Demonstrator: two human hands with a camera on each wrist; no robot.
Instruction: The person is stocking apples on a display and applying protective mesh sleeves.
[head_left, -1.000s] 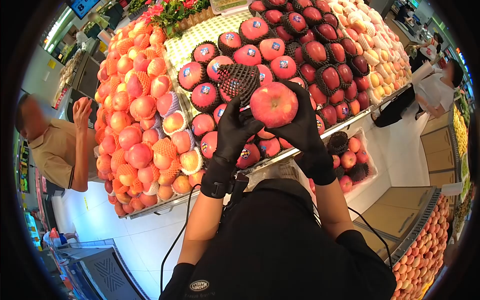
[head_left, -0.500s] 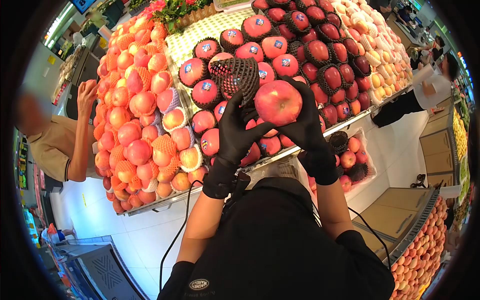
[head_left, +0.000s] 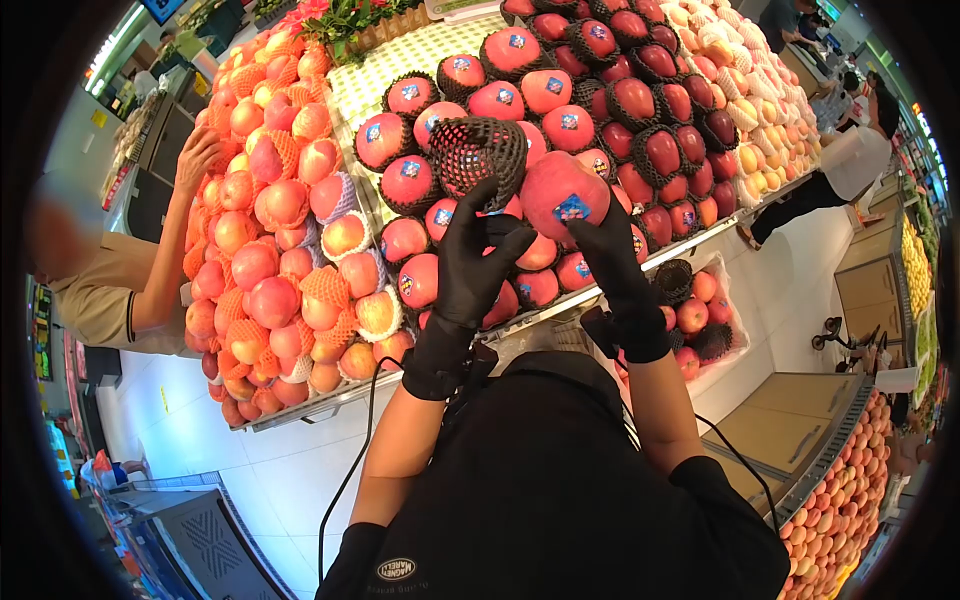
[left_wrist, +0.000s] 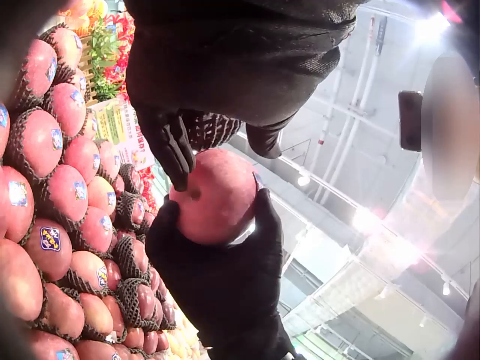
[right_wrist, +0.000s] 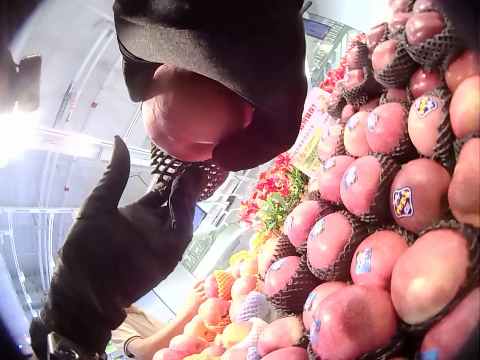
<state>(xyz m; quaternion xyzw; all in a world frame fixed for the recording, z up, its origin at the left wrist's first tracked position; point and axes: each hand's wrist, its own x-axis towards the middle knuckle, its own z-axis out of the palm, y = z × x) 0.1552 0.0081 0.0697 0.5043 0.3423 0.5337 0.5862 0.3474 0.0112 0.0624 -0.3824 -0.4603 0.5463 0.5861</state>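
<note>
A red apple point(head_left: 560, 185) with a blue sticker point(head_left: 571, 208) is held up over the front of the apple display by my black-gloved right hand point(head_left: 622, 270). In the left wrist view, the right thumb and fingers curl round opposite sides of the apple point(left_wrist: 217, 199). My gloved left hand point(head_left: 472, 268) is beside it, thumb spread toward the fruit. A black foam net point(head_left: 478, 150) stands from the left fingers, which pinch its edge; in the right wrist view the net point(right_wrist: 163, 166) is partly behind the apple and fingers.
Stickered red apples point(head_left: 405, 180) in black nets lie below and beyond the hands. Peach-coloured fruit in orange nets point(head_left: 325, 290) is heaped on the left, where a person point(head_left: 130, 290) reaches in. A box of apples point(head_left: 735, 340) sits below the display's front edge point(head_left: 690, 238).
My right hand has turned the apple: its stem end faced up before, and now its blue sticker does. The foam net stays at the left hand. The person on the left has moved a hand onto the fruit.
</note>
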